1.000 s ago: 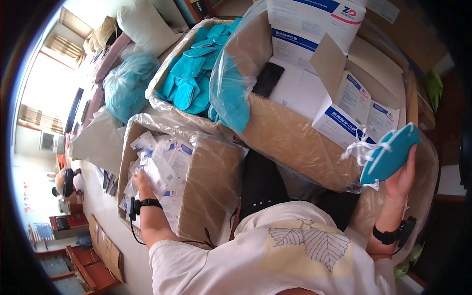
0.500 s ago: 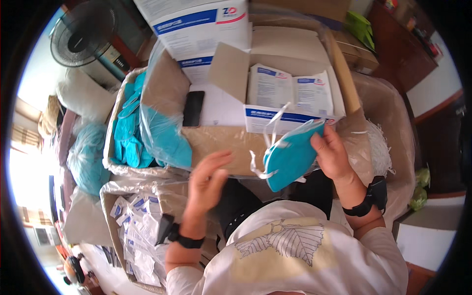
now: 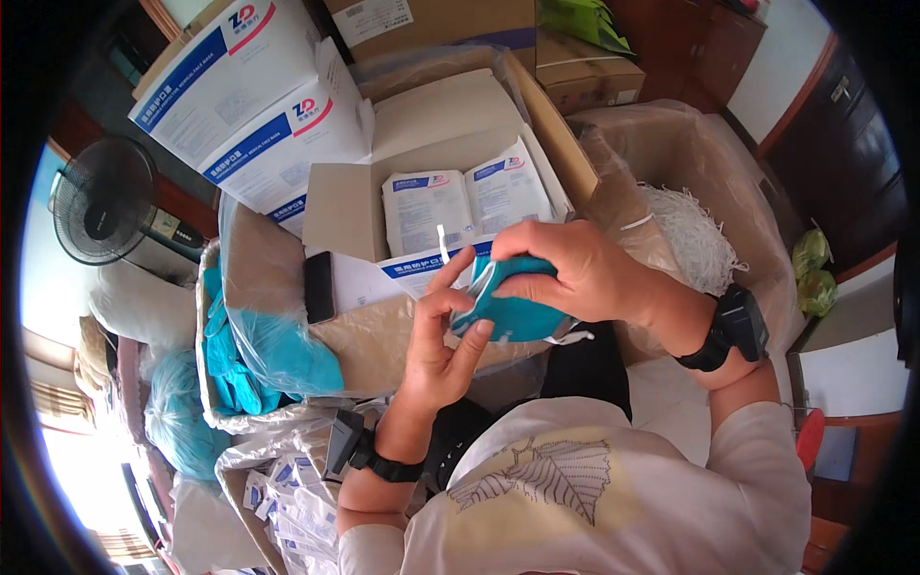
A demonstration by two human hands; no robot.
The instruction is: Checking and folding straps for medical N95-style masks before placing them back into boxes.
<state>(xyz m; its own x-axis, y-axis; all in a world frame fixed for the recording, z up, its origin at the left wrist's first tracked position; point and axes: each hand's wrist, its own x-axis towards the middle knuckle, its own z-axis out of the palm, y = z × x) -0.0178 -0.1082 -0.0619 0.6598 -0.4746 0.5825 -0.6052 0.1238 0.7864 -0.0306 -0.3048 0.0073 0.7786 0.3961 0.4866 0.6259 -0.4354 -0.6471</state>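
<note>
Both hands hold a teal face mask (image 3: 525,318) with white straps in front of my chest. My left hand (image 3: 441,347) pinches its left edge between thumb and fingers. From above, my right hand (image 3: 585,270) grips the upper part, its thumb lying across the teal face. The mask looks bent between the hands, and part of it is hidden behind the fingers. One white strap sticks up beside the left fingers; another dangles at the lower right. Just beyond the hands, an open white carton (image 3: 337,206) holds upright white packets (image 3: 426,213).
Closed white cartons (image 3: 230,86) are stacked at the far left, near a black phone (image 3: 319,287). Teal masks (image 3: 230,359) fill a lined box at left; flat packets (image 3: 302,503) lie in another below it. White straps (image 3: 685,235) are heaped at right. A fan (image 3: 105,201) stands behind.
My left hand has come up and right to take hold of the mask, which only the right hand held before. The mask has moved left and is now bent. The view has turned.
</note>
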